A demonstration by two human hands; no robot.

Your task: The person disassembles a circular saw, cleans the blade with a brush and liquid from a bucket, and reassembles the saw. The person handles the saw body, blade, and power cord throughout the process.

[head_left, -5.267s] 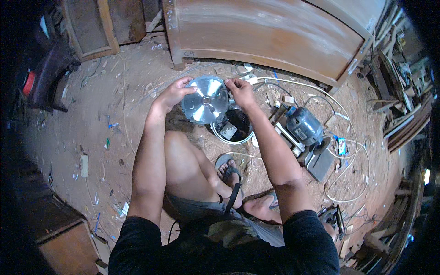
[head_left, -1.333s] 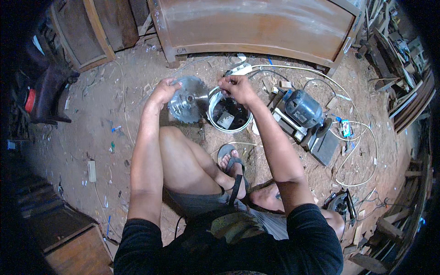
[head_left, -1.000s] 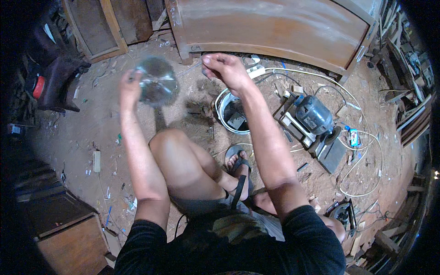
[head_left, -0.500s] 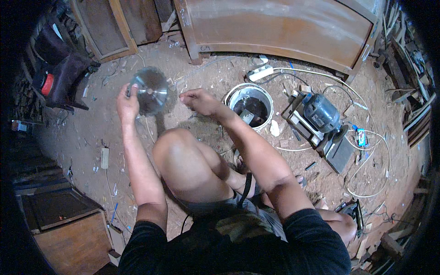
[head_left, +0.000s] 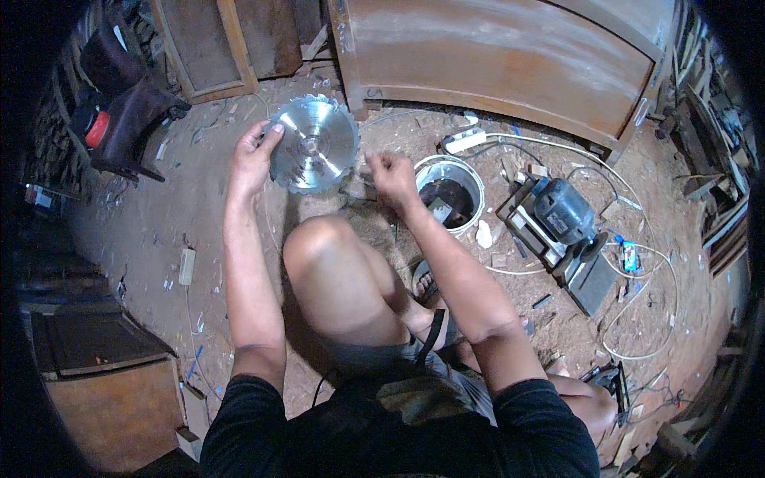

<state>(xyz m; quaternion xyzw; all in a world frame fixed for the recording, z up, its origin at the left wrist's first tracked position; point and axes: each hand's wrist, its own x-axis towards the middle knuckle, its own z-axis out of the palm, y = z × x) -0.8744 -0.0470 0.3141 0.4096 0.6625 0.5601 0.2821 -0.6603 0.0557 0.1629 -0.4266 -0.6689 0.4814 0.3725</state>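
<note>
My left hand [head_left: 253,159] grips a round, toothed circular saw blade [head_left: 323,131] by its left edge, thumb on the near face. The shiny metal disc is held up off the floor with its face toward me, its centre hole showing. Just right of the blade's edge, my right hand [head_left: 394,179] is closed with the fingers curled in, apart from the disc. Whatever may be between those fingers is too small or hidden to make out. Below the blade is my bent knee [head_left: 319,247].
A white bucket [head_left: 476,185] with dark liquid and a block in it stands right of my right hand. Farther right sits a blue bench grinder [head_left: 564,209], with a cable [head_left: 665,271] looped around it. A power strip [head_left: 464,142] lies before a wooden cabinet [head_left: 494,64]. A dark chair [head_left: 131,127] stands far left.
The saw blade has moved right in my left hand, and its face has turned more toward me. My right hand has shifted right, its fingers curling in from a more extended pose.
</note>
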